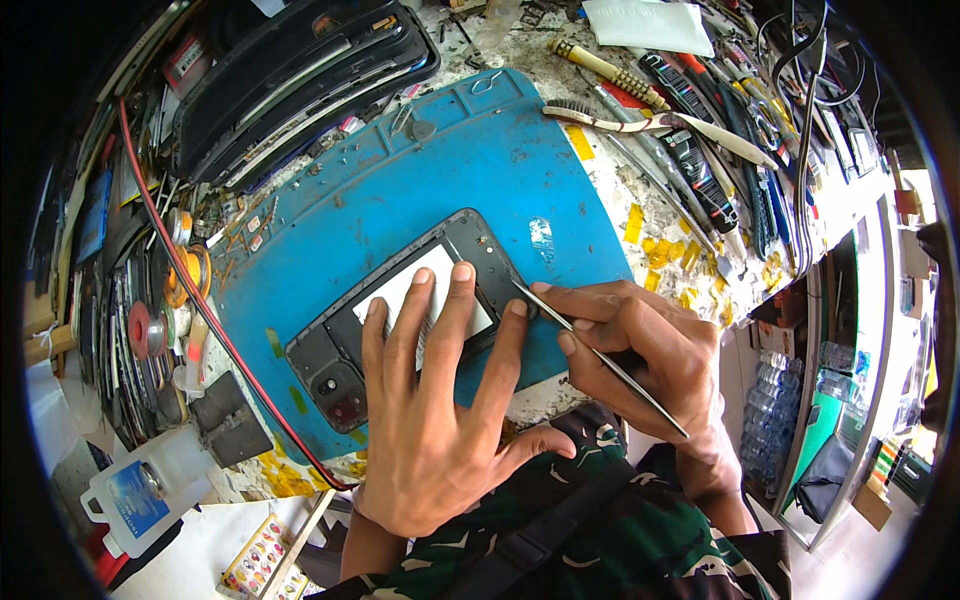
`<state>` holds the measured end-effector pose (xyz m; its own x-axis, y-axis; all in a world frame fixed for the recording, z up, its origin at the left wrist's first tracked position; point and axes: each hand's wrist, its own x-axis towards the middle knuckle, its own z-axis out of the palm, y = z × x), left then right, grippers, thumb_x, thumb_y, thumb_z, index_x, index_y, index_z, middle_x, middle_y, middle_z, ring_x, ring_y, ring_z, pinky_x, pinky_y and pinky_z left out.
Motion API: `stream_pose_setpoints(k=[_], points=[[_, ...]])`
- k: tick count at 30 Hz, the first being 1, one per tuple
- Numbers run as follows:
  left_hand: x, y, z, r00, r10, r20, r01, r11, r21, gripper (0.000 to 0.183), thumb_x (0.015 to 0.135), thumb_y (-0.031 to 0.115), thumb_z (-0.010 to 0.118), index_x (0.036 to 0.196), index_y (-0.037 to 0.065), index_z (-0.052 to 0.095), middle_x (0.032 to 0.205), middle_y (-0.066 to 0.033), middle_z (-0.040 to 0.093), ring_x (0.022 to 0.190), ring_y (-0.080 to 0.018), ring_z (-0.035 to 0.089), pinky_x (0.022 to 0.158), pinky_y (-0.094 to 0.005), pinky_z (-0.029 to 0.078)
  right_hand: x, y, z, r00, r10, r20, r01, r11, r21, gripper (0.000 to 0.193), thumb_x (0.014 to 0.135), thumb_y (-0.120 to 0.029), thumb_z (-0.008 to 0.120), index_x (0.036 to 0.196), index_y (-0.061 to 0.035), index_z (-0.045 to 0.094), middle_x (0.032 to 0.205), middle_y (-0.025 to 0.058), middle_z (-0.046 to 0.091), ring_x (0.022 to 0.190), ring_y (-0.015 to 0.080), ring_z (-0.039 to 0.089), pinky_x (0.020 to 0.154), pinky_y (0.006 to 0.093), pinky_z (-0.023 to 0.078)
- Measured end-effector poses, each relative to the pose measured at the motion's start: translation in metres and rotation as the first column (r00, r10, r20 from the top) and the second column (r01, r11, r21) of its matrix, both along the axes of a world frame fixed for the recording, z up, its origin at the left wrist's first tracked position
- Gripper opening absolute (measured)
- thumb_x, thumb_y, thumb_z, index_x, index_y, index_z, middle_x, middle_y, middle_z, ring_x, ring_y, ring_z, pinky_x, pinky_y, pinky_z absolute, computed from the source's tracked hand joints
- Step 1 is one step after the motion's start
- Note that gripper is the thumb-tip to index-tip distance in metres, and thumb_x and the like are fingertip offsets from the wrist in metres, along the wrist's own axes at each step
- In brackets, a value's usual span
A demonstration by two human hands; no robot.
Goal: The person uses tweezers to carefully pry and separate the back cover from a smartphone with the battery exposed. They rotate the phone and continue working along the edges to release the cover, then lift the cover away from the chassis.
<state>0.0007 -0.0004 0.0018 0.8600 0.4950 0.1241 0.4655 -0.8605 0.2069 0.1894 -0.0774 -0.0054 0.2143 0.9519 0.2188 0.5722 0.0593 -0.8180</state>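
Observation:
An opened dark phone (pixel 475 232) lies slantwise on a blue work mat (pixel 400 205), with its camera part at the lower left. Inside it shows a white battery (pixel 398 287). My left hand (pixel 430 440) rests over the phone, its spread fingers touching the battery and the phone's near edge. My right hand (pixel 645 355) pinches a slim, pointed silver metal tool (pixel 630 383). The tool's tip meets or hovers at the phone's right edge; contact is hard to tell. Part of the phone and battery is hidden beneath my left hand.
Dark curved panels (pixel 300 90) are stacked at the back left. Solder spools (pixel 190 275) stand near a red cable (pixel 190 280) along the left. A brush (pixel 660 123) and several pens and tools crowd the right. A plastic bottle (pixel 140 490) sits at the lower left.

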Motion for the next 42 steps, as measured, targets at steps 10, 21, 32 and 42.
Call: stream_pose_setpoints(k=[10,21,32,42], points=[[-0.0001,0.0000,-0.0001,1.000,0.005,0.002,-0.005,1.000,0.002,0.102,0.074,0.084,0.058,0.135,0.002,0.063,0.151,-0.0268,0.045,0.138,-0.0497,0.043,0.106,-0.0698,0.038,-0.0044,0.0018,-0.0026,1.000,-0.012,0.018,0.011,0.997,0.071,0.022,0.081,0.010,0.073,0.079,-0.0011,0.053,0.105,0.0191,0.076,0.081,0.0270,0.075,0.065,0.0334,0.060],[-0.0006,-0.0006,0.0007,1.000,0.006,0.003,-0.006,0.999,-0.051,0.094,0.080,0.079,0.058,0.138,0.006,0.060,0.152,-0.0274,0.041,0.138,-0.0501,0.040,0.106,-0.0716,0.035,-0.0050,0.0024,0.0011,0.999,0.003,0.037,-0.007,0.996,0.083,0.015,0.082,0.009,0.073,0.085,0.0015,0.060,0.103,0.0179,0.076,0.081,0.0273,0.074,0.066,0.0347,0.059],[0.0010,-0.0006,-0.0007,1.000,0.008,-0.001,-0.008,1.000,0.006,0.103,0.073,0.085,0.059,0.134,0.002,0.063,0.150,-0.0273,0.046,0.137,-0.0495,0.044,0.107,-0.0691,0.038,-0.0055,0.0029,-0.0019,0.999,-0.001,0.046,-0.005,0.991,0.132,0.016,0.082,0.010,0.073,0.088,0.0033,0.060,0.106,0.0192,0.076,0.081,0.0285,0.074,0.067,0.0360,0.060],[0.0005,-0.0006,-0.0006,1.000,0.015,0.011,-0.015,1.000,-0.008,0.102,0.073,0.084,0.060,0.134,0.002,0.064,0.150,-0.0269,0.046,0.137,-0.0496,0.043,0.108,-0.0690,0.037,-0.0092,0.0033,0.0024,0.998,-0.030,0.062,0.023,0.993,0.114,0.014,0.083,0.010,0.071,0.084,0.0037,0.058,0.107,0.0189,0.076,0.081,0.0273,0.073,0.067,0.0355,0.059]])
